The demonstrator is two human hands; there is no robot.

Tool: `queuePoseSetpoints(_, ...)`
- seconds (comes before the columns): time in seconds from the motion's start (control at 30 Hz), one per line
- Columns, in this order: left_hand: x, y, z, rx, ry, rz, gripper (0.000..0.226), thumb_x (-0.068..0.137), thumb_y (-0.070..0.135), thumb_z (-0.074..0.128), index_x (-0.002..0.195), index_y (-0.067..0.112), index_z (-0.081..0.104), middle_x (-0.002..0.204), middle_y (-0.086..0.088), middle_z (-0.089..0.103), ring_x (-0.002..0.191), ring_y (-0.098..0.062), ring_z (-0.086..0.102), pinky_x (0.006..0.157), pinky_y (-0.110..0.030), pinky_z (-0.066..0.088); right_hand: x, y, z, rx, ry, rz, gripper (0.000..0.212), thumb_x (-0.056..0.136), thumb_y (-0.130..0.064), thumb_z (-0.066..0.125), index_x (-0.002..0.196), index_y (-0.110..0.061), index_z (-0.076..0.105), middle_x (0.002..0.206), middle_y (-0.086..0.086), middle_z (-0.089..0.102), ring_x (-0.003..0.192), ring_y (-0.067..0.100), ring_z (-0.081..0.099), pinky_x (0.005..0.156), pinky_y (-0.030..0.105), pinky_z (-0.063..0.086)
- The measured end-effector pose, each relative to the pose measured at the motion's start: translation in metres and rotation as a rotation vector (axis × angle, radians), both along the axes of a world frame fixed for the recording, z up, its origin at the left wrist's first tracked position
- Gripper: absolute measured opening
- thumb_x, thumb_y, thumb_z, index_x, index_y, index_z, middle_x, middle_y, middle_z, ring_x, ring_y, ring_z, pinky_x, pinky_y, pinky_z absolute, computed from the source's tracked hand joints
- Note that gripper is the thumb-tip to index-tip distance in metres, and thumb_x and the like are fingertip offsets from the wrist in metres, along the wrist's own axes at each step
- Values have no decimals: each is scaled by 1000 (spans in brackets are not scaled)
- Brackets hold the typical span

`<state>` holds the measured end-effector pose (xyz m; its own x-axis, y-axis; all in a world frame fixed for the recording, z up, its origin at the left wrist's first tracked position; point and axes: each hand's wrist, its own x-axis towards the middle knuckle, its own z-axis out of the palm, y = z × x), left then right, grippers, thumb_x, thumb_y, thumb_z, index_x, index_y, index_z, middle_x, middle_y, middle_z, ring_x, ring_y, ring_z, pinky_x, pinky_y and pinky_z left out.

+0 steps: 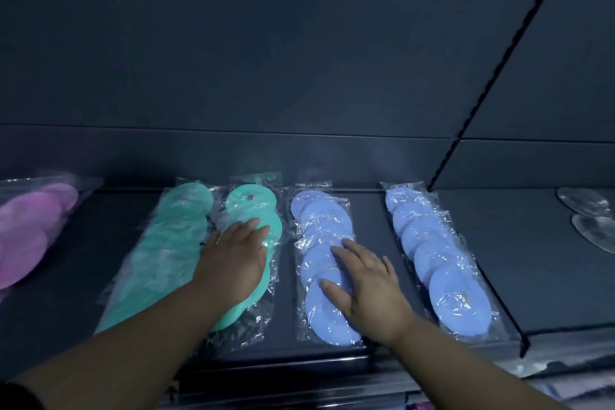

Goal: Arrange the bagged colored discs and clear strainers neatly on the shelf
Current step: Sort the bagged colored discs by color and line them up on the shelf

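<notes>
The left hand (238, 251) lies flat with straight fingers on a clear bag of teal round discs (256, 243), and a second teal bag (166, 253) is just left of it. The right hand (367, 283) presses, fingers spread, on a clear bag of blue round discs (324, 263); another blue bag (436, 260) lies near on its right, and far right are perhaps the clear strainers (589, 216).

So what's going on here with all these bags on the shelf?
A person is lining up bags of coloured discs on a dark shelf. The left hand lies flat on a teal bag, and the right hand lies flat on the blue bag beside it. A second teal bag, a second blue bag and a pink bag lie alongside. Clear strainers sit at the far right.
</notes>
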<state>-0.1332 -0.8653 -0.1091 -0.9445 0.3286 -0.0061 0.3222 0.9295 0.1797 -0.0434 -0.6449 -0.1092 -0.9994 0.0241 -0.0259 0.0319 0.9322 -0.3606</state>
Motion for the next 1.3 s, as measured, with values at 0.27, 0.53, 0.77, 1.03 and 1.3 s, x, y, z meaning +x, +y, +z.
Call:
queuePoseSetpoints(0.27, -4, -17, 5, -57, 37, 18, 47, 99, 34, 32, 146, 29, 28, 157, 8, 20, 144, -17, 21, 115, -42, 18, -1, -6, 4, -87, 65, -41, 86, 75, -84, 32, 142, -31, 41, 154, -7, 29, 142, 12, 23, 119, 34, 14)
queuePoseSetpoints(0.53, 23, 25, 19, 480, -7, -43, 48, 93, 11, 47, 141, 11, 41, 147, -6, 38, 133, -23, 39, 112, -28, 26, 12, 10, 7, -431, 101, -416, 47, 87, -33, 65, 128, -19, 49, 117, -2, 57, 102, 11, 57, 91, 22, 41)
queuePoseSetpoints(0.77, 39, 47, 9, 699, -426, 299, 45, 95, 27, 50, 137, 14, 41, 106, 5, 62, 100, -18, 61, 89, -26, 45, 8, 16, 8, -715, 57, -431, 26, 90, -18, 62, 111, -33, 56, 77, -10, 66, 62, 3, 59, 70, 26, 48)
queuePoseSetpoints(1.03, 42, 55, 19, 753, -169, 266, 30, 90, 34, 60, 115, 17, 57, 109, 7, 55, 93, -13, 58, 87, -21, 42, -1, 19, 30, -1002, 24, -298, 22, 93, -8, 59, 108, -25, 58, 64, -14, 65, 51, 0, 54, 47, 16, 43)
queuePoseSetpoints(1.3, 39, 54, 43, 824, -369, 35, 6, 83, 28, 72, 87, 25, 69, 86, 10, 72, 82, -1, 65, 74, -17, 45, -9, 26, 51, -1270, -26, -278, 20, 90, -5, 61, 106, -16, 62, 74, 4, 65, 62, 16, 56, 59, 27, 47)
